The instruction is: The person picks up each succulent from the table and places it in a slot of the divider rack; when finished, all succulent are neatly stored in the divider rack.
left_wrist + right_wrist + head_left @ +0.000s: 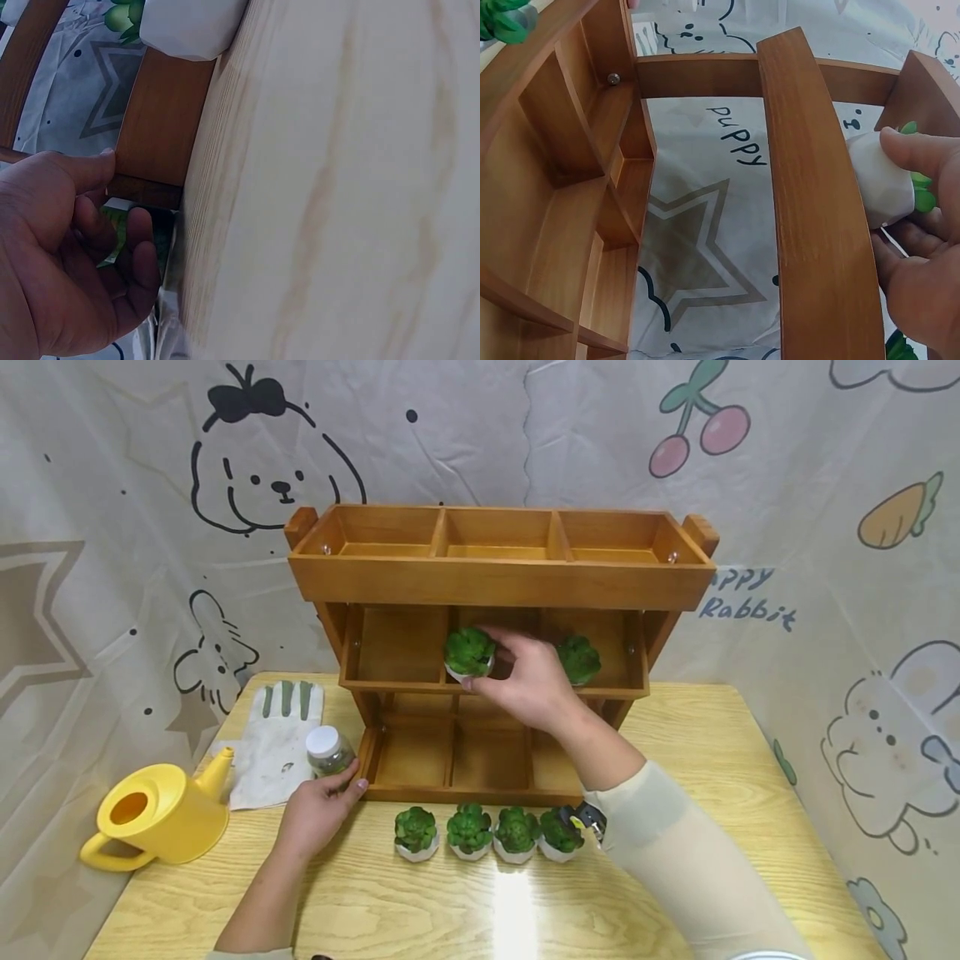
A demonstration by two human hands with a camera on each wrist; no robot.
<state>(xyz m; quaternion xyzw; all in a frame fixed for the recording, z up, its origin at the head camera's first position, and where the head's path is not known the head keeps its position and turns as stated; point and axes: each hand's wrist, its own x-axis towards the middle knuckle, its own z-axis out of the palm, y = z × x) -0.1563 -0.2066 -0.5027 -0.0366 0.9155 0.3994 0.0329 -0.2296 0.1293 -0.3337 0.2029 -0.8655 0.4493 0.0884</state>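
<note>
My right hand grips a small potted succulent with green leaves and a white pot, at the middle compartment of the shelf's second tier. In the right wrist view, thumb and fingers hold the white pot just behind the tier's front board. Another succulent sits in the right compartment of that tier, partly behind the hand. The left hand holds the lower left corner of the wooden shelf; up close its thumb lies on the wooden corner, with the other fingers curled below.
Several potted succulents stand in a row before the shelf. To the left are a white-lidded jar, a pale glove and a yellow watering can. Patterned cloth hangs around the wooden table.
</note>
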